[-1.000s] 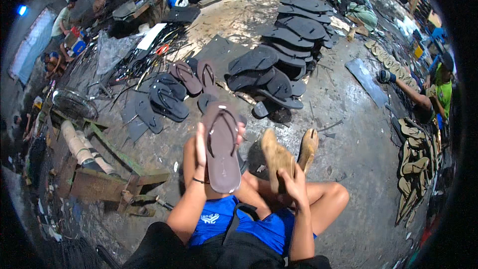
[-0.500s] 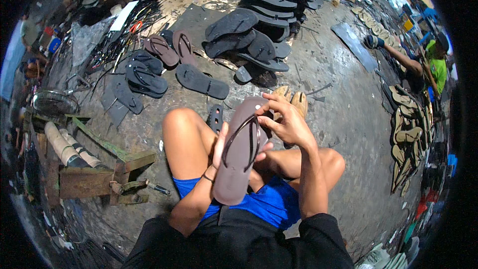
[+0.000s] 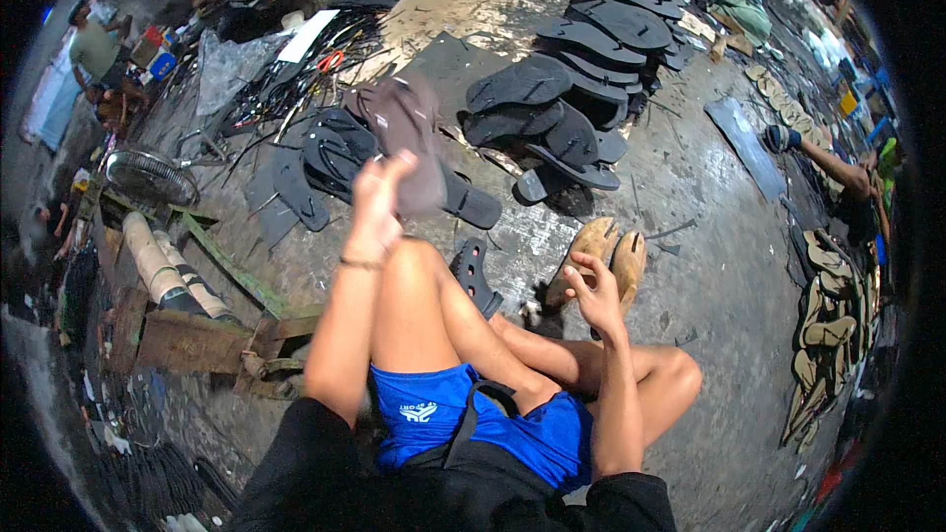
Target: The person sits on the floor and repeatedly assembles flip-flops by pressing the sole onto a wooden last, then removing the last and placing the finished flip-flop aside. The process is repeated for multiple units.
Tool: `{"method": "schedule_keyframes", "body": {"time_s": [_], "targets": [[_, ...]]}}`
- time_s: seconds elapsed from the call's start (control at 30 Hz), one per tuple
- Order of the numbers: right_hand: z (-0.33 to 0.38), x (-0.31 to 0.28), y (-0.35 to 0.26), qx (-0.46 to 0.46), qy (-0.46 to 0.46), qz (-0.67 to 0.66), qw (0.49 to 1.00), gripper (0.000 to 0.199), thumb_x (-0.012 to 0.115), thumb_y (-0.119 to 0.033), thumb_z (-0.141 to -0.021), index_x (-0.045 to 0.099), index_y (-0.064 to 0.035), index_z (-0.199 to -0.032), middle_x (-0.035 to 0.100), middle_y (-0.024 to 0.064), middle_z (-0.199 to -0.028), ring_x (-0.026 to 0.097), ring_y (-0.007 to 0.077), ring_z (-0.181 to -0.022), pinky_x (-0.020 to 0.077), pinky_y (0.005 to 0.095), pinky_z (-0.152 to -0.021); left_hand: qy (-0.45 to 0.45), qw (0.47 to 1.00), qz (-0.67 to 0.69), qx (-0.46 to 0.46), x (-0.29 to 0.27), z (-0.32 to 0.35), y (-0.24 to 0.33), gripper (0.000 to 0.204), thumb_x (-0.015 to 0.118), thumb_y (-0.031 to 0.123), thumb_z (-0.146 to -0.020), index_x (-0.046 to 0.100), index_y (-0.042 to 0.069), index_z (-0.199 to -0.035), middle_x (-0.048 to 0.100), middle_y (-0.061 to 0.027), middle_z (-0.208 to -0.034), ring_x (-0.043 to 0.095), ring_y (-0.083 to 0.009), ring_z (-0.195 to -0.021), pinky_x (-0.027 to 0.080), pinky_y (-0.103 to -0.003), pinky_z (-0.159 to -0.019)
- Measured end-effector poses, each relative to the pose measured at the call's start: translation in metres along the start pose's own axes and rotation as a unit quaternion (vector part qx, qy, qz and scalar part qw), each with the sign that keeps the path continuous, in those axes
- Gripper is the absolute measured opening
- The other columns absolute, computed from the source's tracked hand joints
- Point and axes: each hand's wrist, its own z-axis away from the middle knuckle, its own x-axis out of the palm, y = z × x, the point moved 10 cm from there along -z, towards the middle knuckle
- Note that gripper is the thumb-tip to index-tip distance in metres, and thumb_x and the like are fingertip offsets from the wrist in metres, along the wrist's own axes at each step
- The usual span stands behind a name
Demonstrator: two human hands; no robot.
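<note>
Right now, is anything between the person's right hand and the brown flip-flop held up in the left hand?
Only the raised left knee. The left hand holds the brown flip-flop, blurred, above and left of it; the right hand is open and empty, low to the right near the person's feet. The air higher up looks clear.

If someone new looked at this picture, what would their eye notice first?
First, the brown rubber flip-flop, raised in the left hand above the bent knee at centre. Next, the heap of black rubber sandal soles on the grey concrete floor beyond. The right hand hovers open near two tan wooden foot forms.
</note>
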Motion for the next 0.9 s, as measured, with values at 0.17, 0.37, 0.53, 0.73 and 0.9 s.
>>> {"method": "schedule_keyframes", "body": {"time_s": [0.17, 0.37, 0.53, 0.73, 0.9], "targets": [[-0.021, -0.001, 0.03, 0.007, 0.041, 0.025, 0.999, 0.038, 0.07, -0.021, -0.092, 0.061, 0.0038, -0.12, 0.069, 0.0116, -0.104, 0.066, 0.0168, -0.093, 0.0525, 0.0314, -0.082, 0.224, 0.899, -0.243, 0.287, -0.071, -0.059, 0.051, 0.064, 0.078, 0.024, -0.085, 0.048, -0.003, -0.134, 0.059, -0.0217, -0.128, 0.058, -0.0286, -0.117, 0.046, -0.038, -0.099], [-0.111, -0.033, 0.049, 0.043, 0.173, -0.121, 0.977, 0.044, 0.066, -0.027, -0.094, 0.056, 0.0044, -0.124, 0.066, 0.0116, -0.106, 0.066, 0.0195, -0.089, 0.054, 0.0325, -0.073, -0.148, 0.898, -0.389, 0.141, 0.083, -0.021, -0.031, 0.048, 0.075, 0.027, -0.086, 0.061, 0.001, -0.124, 0.069, -0.0158, -0.117, 0.068, -0.0243, -0.104, 0.052, -0.038, -0.088], [-0.163, -0.046, 0.069, 0.208, 0.226, -0.345, 0.887, 0.037, 0.063, -0.027, -0.097, 0.055, 0.001, -0.121, 0.061, 0.0113, -0.109, 0.064, 0.0247, -0.092, 0.0587, 0.0383, -0.076, -0.208, 0.812, -0.513, 0.187, 0.109, -0.001, -0.056, 0.04, 0.071, 0.02, -0.087, 0.062, -0.002, -0.12, 0.07, -0.0209, -0.108, 0.068, -0.0314, -0.104, 0.053, -0.04, -0.09], [-0.146, -0.023, 0.047, 0.059, 0.202, -0.241, 0.947, 0.061, 0.065, -0.006, -0.089, 0.033, 0.0005, -0.141, 0.061, 0.0199, -0.116, 0.068, 0.0255, -0.084, 0.0582, 0.0347, -0.068, -0.293, 0.754, -0.542, 0.228, 0.139, 0.024, -0.065, 0.04, 0.07, 0.012, -0.083, 0.06, 0.003, -0.12, 0.066, -0.0172, -0.112, 0.062, -0.0346, -0.108, 0.05, -0.042, -0.094], [-0.013, 0.008, -0.02, -0.058, 0.202, -0.197, 0.958, 0.06, 0.063, 0.002, -0.089, 0.033, -0.0005, -0.141, 0.051, 0.0165, -0.128, 0.058, 0.0186, -0.107, 0.0528, 0.0282, -0.084, -0.35, 0.684, -0.536, 0.35, 0.172, 0.085, -0.057, 0.081, 0.074, 0.004, -0.07, 0.04, 0.008, -0.144, 0.048, -0.0142, -0.141, 0.043, -0.0344, -0.133, 0.035, -0.046, -0.11]]}}
